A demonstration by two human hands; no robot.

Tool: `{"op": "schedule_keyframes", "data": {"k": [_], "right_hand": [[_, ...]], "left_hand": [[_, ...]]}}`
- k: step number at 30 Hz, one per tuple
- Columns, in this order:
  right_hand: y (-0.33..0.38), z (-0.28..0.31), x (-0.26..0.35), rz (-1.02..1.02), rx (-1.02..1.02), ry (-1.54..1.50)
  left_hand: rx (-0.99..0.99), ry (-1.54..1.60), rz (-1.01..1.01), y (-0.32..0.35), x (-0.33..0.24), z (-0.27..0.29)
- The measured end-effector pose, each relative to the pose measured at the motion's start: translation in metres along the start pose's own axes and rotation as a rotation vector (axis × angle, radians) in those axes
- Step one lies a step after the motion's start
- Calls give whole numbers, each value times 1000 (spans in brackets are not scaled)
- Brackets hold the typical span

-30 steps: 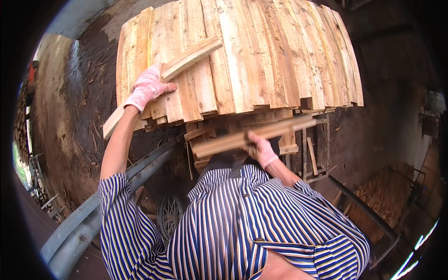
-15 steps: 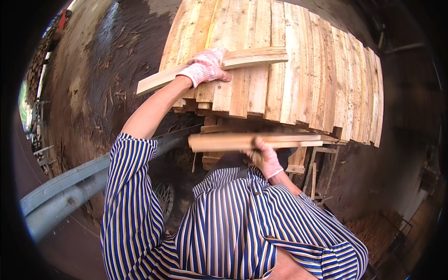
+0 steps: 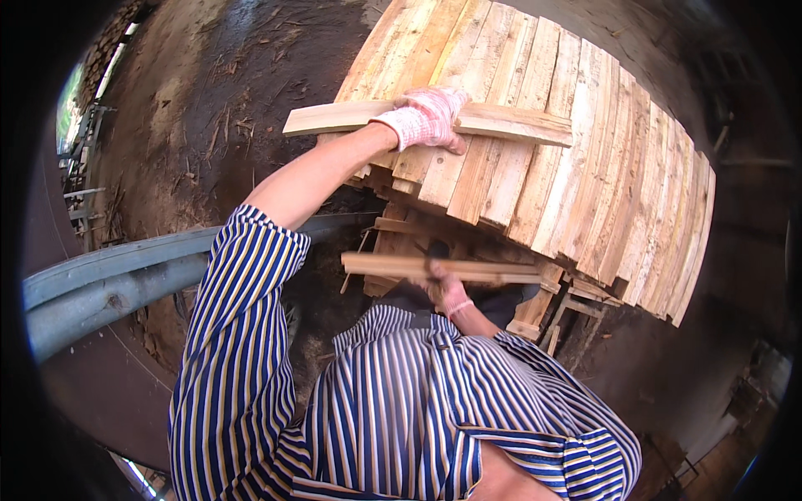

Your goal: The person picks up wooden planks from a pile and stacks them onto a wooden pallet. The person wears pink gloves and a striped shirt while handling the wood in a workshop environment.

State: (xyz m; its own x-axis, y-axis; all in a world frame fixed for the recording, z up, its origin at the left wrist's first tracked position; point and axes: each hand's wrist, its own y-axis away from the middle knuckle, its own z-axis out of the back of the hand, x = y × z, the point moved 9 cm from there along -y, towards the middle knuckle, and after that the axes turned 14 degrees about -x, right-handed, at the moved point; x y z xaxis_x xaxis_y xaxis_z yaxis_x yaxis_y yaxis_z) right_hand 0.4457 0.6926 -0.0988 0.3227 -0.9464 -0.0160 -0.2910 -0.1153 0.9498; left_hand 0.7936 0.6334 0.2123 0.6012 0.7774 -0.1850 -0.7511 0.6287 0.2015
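**Pale wood boards in two gloved hands**

Wood, pale and rough, is what both hands hold. The upper board [image 3: 501,121] is long, flat and thin. It lies across the top of the big stack of boards [image 3: 568,167], almost level. The left hand [image 3: 428,117] wears a knitted glove, white with pink specks. Its fingers are closed over the middle of this board, so the board sticks out on both sides of the grip. The left arm is bare from the elbow and reaches up and out, nearly straight.

Lower down, close to the body, the right hand [image 3: 444,288] wears the same kind of glove. It is wrapped around the lower board [image 3: 393,265], a second long, thin piece. This one runs sideways too, with more of it showing to the left of the grip. The right arm is bent, with the elbow tucked in.

Past the grips, the stack is made of many flat boards laid side by side, with straight grain and knots. Under it are shorter, darker bits of wood.

The shirt [image 3: 401,409] has blue, white and yellow stripes. To the left of the arms runs a grey metal rail [image 3: 109,280], smooth and curved. Beyond it the dirt ground [image 3: 217,100] is dark and scattered with wood chips.
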Motion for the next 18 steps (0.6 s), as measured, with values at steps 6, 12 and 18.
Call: {"op": "schedule_keyframes", "data": {"k": [6,12,18], "right_hand": [[-22,-73,63,183,126,-64],[48,-44,-28,-203,-11,-235],[95,57,23,10,-193,-232]], "left_hand": [[80,10,71,-10,-8,-5],[-187,66,-155,15,26,-13],[-173,159,-207,9,8,-24]]}}
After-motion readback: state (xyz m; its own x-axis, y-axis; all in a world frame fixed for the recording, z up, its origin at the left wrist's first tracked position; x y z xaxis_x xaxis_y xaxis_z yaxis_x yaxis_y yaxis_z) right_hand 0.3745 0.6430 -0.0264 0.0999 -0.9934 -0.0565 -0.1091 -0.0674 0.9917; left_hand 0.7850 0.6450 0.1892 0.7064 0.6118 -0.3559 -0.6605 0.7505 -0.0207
